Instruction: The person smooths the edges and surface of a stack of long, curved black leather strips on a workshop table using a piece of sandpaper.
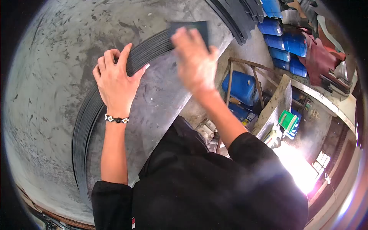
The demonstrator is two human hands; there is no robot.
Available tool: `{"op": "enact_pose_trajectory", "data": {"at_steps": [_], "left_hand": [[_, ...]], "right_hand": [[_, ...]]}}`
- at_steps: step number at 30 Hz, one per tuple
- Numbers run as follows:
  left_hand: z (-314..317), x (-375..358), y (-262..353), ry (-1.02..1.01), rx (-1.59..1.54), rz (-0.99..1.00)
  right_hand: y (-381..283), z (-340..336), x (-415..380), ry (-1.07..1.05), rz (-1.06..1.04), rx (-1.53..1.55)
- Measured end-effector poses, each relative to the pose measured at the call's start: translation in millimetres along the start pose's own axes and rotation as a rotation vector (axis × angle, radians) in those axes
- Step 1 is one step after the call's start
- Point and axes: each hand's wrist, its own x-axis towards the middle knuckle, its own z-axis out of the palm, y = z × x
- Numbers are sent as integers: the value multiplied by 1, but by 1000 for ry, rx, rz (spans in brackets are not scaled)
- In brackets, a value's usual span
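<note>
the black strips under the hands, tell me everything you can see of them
The black strips form a stack of thin, dark, rubbery-looking bands lying flat in a long curve across the grey worktable. Their edges show as fine parallel ridges. The left hand presses on the stack; the blurred right hand covers its far end, beside a dark flat piece.

Your single head-worn fisheye camera looks steeply down and forward, close over your own arms and the grey table (pixel 46 96).
</note>
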Motion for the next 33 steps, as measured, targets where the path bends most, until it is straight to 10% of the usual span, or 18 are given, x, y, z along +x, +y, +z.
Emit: {"op": "enact_pose_trajectory", "data": {"at_steps": [7, 11, 20, 23, 27, 30, 33], "left_hand": [[0, -1, -1, 1, 24, 11], [2, -1, 1, 21, 33, -2], [8, 0, -5, 49, 39, 21], [2, -2, -1, 41, 9, -12], [5, -3, -4, 14, 34, 27], [2, 0, 1, 78, 5, 22], [1, 4, 2, 60, 7, -3]], "right_hand": [[-28, 14, -39, -36, -212, 57], [110, -8, 17, 39, 396, -242], [-22, 12, -13, -23, -174, -48], [-6, 27, 7, 108, 148, -136], [-36, 16, -27, -93, -172, 12], [-7, 21, 6, 101, 140, -82], [-64, 20, -18, -19, -70, -34]]}}
